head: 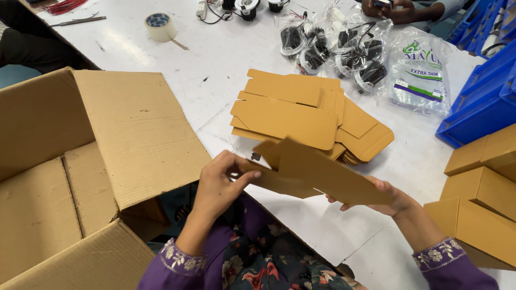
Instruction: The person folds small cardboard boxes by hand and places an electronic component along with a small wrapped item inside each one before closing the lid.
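Both hands hold one flat carton blank over the near edge of the white table.

The brown folded carton blank [317, 174] lies tilted between the hands, above the near edge of the table [226, 48]. The left hand [217, 185] is closed on its left end, thumb pressed on top; the right hand [389, 198] supports the right end from below, fingers curled under, mostly hidden by the card. Just beyond sits a stack of flat blanks [301, 113], mid-table. Farther back, bagged black lamp fittings [333, 48] and a clear printed bag [419, 72]. A tape roll [160, 26] lies near the far edge. An open corrugated carton [80, 161] stands at the left edge, made-up brown boxes [484, 188] and blue bins [484, 102] at the right. Another person's hands [389, 8] show at the far edge.
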